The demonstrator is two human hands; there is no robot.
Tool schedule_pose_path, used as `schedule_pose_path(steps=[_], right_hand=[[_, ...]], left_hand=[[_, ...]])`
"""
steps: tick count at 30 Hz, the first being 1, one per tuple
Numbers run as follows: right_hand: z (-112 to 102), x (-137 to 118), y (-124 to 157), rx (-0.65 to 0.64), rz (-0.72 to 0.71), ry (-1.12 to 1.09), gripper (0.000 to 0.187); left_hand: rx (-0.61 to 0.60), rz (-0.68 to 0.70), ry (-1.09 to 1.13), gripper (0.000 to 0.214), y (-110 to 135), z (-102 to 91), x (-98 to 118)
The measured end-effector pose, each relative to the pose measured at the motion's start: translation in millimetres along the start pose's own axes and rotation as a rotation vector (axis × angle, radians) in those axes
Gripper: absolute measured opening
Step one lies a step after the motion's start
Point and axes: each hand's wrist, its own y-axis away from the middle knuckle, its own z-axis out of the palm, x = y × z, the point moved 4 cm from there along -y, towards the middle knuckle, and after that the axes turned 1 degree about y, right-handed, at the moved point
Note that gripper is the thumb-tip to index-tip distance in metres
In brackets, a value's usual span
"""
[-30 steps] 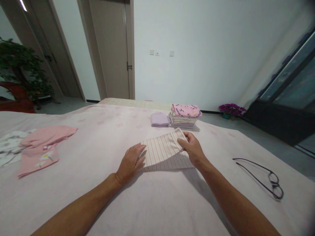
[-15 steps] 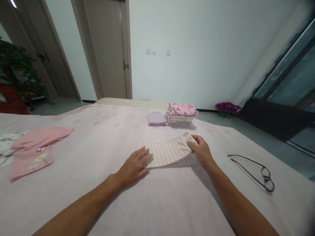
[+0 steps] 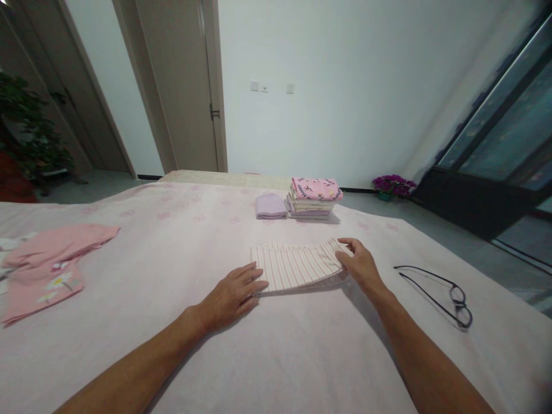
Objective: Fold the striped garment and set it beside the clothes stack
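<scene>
A folded white garment with thin reddish stripes [image 3: 295, 265] lies on the bed in front of me. My left hand [image 3: 235, 292] rests on its left edge, fingers stretched out and flat. At the right edge, my right hand [image 3: 360, 261] pinches the cloth between thumb and fingers, holding that end slightly off the bed. A lower layer of the garment shows beneath the raised end. Beyond it sit a folded lilac cloth [image 3: 271, 206] and a stack of folded clothes [image 3: 313, 207], with a pink printed piece [image 3: 317, 188] on top.
Black-framed glasses [image 3: 459, 305] lie on the pale pink bedspread [image 3: 276, 356] to the right. At the far left are a pink garment with a daisy print [image 3: 60, 253] and some white cloth. Purple flowers [image 3: 393, 185] stand on the floor past the bed.
My right hand has moved slightly right and a little lower, and the garment's right end is drawn straighter and flatter. My left hand stays on its edge. The view has shifted slightly.
</scene>
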Motion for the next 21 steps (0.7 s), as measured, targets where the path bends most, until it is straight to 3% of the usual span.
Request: schedule_pose_path(steps=[5,12,21], right_hand=[[2.0,14.6,-1.4,-0.139,0.063,0.123,0.048],[8.7,25.3,-1.8,-0.278,0.034,0.264,0.046],[5.7,26.6,0.8,-0.229,0.014,0.506,0.052]], left_hand=[[-0.024,0.011,0.008,0.038,-1.3,-0.5,1.8],[-0.044,0.008,0.008,0.035,-0.7,2.3,0.2],[0.005,-0.043,0.062,0.032,-2.2,2.4,-1.5]])
